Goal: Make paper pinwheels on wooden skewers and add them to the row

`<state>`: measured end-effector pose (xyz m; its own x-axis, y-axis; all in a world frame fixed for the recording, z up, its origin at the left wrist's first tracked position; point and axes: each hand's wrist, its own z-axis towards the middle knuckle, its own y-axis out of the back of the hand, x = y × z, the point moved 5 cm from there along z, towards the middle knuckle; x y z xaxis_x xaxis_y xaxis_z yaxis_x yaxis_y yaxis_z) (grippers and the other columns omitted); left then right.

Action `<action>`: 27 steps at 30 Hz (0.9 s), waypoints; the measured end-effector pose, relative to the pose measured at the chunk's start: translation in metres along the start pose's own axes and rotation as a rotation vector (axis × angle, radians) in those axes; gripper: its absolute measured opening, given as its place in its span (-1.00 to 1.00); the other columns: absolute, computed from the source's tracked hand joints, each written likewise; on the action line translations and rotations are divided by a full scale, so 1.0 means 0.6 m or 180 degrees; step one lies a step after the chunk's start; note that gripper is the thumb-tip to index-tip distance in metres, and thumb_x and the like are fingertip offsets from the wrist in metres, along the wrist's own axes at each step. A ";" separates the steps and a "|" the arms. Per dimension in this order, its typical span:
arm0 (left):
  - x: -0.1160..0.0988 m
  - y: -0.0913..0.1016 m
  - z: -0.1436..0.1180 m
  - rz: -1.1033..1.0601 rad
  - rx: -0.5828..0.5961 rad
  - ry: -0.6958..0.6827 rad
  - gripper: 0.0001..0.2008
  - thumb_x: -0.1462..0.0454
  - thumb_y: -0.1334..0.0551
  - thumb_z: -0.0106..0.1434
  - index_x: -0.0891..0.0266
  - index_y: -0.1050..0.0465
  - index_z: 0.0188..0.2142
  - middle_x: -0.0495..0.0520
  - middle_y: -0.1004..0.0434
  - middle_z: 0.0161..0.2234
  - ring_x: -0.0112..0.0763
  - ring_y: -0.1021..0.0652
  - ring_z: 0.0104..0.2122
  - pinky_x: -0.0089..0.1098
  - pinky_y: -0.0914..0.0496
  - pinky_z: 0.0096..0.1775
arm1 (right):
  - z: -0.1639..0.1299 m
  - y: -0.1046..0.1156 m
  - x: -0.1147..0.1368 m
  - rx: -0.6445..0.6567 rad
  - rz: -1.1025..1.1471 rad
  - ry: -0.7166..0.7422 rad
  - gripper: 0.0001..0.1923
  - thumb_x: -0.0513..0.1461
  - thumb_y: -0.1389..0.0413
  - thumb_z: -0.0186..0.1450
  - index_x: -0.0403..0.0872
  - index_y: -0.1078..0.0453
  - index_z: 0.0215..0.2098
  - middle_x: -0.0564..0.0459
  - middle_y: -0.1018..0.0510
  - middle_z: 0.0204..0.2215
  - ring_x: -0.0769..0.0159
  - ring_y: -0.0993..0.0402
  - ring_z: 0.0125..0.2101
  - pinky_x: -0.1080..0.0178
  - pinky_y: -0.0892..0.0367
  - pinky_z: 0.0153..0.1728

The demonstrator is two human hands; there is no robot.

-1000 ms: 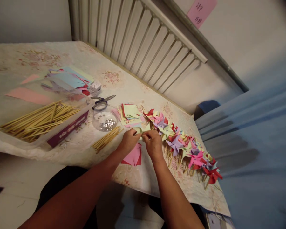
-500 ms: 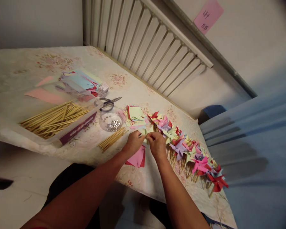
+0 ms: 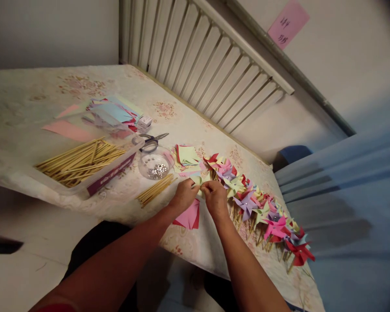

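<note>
My left hand (image 3: 183,195) and my right hand (image 3: 215,198) meet over a pale green paper piece (image 3: 198,179) and pinch it between their fingertips, just above the table. A folded pink paper (image 3: 189,216) lies directly under my hands. To the right runs a row of several finished paper pinwheels (image 3: 256,203) in red, pink, purple and green. A small loose bundle of wooden sticks (image 3: 156,190) lies left of my left hand. A clear bowl of silver pins (image 3: 154,164) stands behind the sticks.
A clear box of wooden sticks (image 3: 81,162) sits at the left. Scissors (image 3: 151,140), a stack of cut paper squares (image 3: 186,155) and coloured sheets (image 3: 112,110) lie farther back. A slatted headboard (image 3: 211,65) lines the far edge. Blue fabric (image 3: 351,195) hangs at right.
The camera view has shifted, so the table contents sit slightly further right and lower. My hands stay together on the green paper, with only small finger movements.
</note>
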<state>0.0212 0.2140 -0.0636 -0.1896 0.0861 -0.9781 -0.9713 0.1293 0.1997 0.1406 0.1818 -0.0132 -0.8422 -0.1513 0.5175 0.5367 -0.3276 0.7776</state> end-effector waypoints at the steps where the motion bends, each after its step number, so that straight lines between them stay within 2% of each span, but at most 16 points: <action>1: -0.001 0.000 0.000 0.0000 -0.0003 -0.0010 -0.77 0.37 -0.15 0.12 0.25 -0.22 -0.64 -0.12 -0.18 -0.64 -0.49 -0.24 -0.51 -0.44 -0.12 -0.41 | 0.001 0.002 0.004 0.0003 -0.0122 0.0157 -0.86 -0.25 -0.07 0.14 -0.06 -0.44 -0.53 0.04 -0.48 -0.52 0.25 -0.35 -0.39 0.22 -0.22 -0.27; 3: -0.001 0.001 0.000 -0.0004 -0.0006 -0.0007 -0.78 0.37 -0.15 0.12 0.25 -0.24 -0.63 -0.12 -0.21 -0.63 -0.49 -0.26 -0.50 -0.45 -0.13 -0.41 | 0.001 0.001 0.004 -0.0001 -0.0132 0.0144 -0.86 -0.25 -0.07 0.14 -0.06 -0.44 -0.53 0.04 -0.49 -0.52 0.25 -0.35 -0.39 0.22 -0.22 -0.28; 7: 0.000 0.002 0.001 -0.0006 0.0013 0.0046 -0.81 0.35 -0.15 0.13 0.26 -0.27 -0.60 -0.10 -0.26 -0.61 -0.48 -0.28 -0.49 -0.44 -0.13 -0.40 | -0.006 -0.015 -0.019 -0.0061 0.0588 -0.0740 -0.86 -0.20 -0.08 0.12 -0.06 -0.40 -0.56 0.13 -0.43 -0.61 0.31 -0.31 -0.53 0.28 -0.23 -0.42; 9: 0.002 0.002 0.001 -0.0023 0.0035 0.0079 -0.82 0.35 -0.15 0.13 0.26 -0.28 -0.59 -0.10 -0.26 -0.60 -0.48 -0.28 -0.49 -0.44 -0.14 -0.40 | -0.009 -0.020 -0.026 -0.0057 0.0815 -0.0971 -0.86 -0.19 -0.08 0.11 -0.06 -0.39 -0.55 0.16 -0.41 -0.63 0.33 -0.29 -0.57 0.29 -0.22 -0.46; 11: 0.002 0.002 0.001 -0.0025 0.0047 0.0089 -0.82 0.35 -0.15 0.13 0.26 -0.29 -0.59 -0.10 -0.26 -0.60 -0.48 -0.29 -0.48 -0.45 -0.14 -0.39 | -0.006 -0.016 -0.022 -0.0046 0.0628 -0.0731 -0.85 -0.20 -0.07 0.12 -0.06 -0.40 -0.56 0.14 -0.42 -0.62 0.32 -0.31 -0.54 0.28 -0.22 -0.44; 14: 0.002 0.001 0.001 -0.0011 0.0028 0.0038 -0.81 0.35 -0.14 0.13 0.26 -0.29 -0.60 -0.10 -0.24 -0.61 -0.48 -0.28 -0.49 -0.45 -0.14 -0.40 | 0.001 -0.005 -0.002 -0.0002 -0.0001 0.0061 -0.85 -0.24 -0.07 0.14 -0.05 -0.43 -0.55 0.06 -0.48 -0.54 0.25 -0.35 -0.42 0.23 -0.23 -0.29; 16: 0.001 0.001 0.001 -0.0016 0.0000 0.0009 -0.81 0.36 -0.14 0.13 0.26 -0.29 -0.61 -0.11 -0.23 -0.61 -0.49 -0.27 -0.49 -0.45 -0.13 -0.40 | 0.003 -0.002 0.005 0.0014 -0.0171 0.0296 -0.85 -0.25 -0.06 0.15 -0.05 -0.43 -0.54 0.03 -0.49 -0.51 0.23 -0.35 -0.38 0.21 -0.22 -0.25; 18: 0.001 0.001 0.002 -0.0044 -0.0014 0.0000 -0.82 0.36 -0.14 0.13 0.26 -0.30 -0.60 -0.11 -0.25 -0.61 -0.49 -0.27 -0.49 -0.45 -0.14 -0.40 | 0.003 -0.003 0.002 -0.0032 0.0008 0.0076 -0.84 -0.24 -0.05 0.14 -0.06 -0.41 -0.56 0.05 -0.48 -0.53 0.26 -0.34 -0.42 0.23 -0.23 -0.29; 21: 0.001 0.003 0.003 -0.0057 -0.0048 0.0043 -0.83 0.37 -0.16 0.12 0.27 -0.32 -0.59 -0.10 -0.27 -0.61 -0.48 -0.29 -0.48 -0.45 -0.15 -0.39 | -0.003 -0.014 -0.015 -0.0098 0.0626 -0.0679 -0.84 -0.19 -0.06 0.11 -0.06 -0.39 -0.57 0.12 -0.43 -0.61 0.33 -0.29 -0.54 0.29 -0.21 -0.44; 23: 0.001 0.005 0.003 -0.0041 -0.0074 0.0078 -0.83 0.37 -0.17 0.11 0.26 -0.31 -0.60 -0.09 -0.27 -0.62 -0.47 -0.29 -0.49 -0.45 -0.16 -0.39 | -0.006 -0.022 -0.022 -0.0050 0.0901 -0.1013 -0.84 -0.16 -0.08 0.09 -0.07 -0.39 -0.56 0.16 -0.40 -0.65 0.35 -0.26 -0.58 0.31 -0.19 -0.50; 25: 0.000 0.006 0.003 -0.0030 -0.0075 0.0084 -0.82 0.37 -0.17 0.11 0.26 -0.31 -0.61 -0.10 -0.27 -0.62 -0.47 -0.29 -0.49 -0.45 -0.17 -0.39 | -0.005 -0.022 -0.021 -0.0020 0.0859 -0.0963 -0.84 -0.16 -0.09 0.10 -0.07 -0.39 -0.57 0.16 -0.40 -0.65 0.35 -0.26 -0.59 0.31 -0.19 -0.50; 27: 0.001 0.004 0.003 -0.0056 -0.0039 0.0068 -0.83 0.36 -0.16 0.12 0.26 -0.32 -0.59 -0.09 -0.30 -0.60 -0.47 -0.30 -0.48 -0.45 -0.17 -0.38 | 0.000 -0.014 -0.011 -0.0038 0.0493 -0.0552 -0.83 -0.19 -0.07 0.12 -0.06 -0.39 -0.58 0.12 -0.43 -0.61 0.32 -0.31 -0.53 0.28 -0.22 -0.42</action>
<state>0.0188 0.2163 -0.0633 -0.1753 0.0628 -0.9825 -0.9762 0.1186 0.1818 0.1417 0.1857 -0.0232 -0.7276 -0.0386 0.6849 0.6574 -0.3242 0.6802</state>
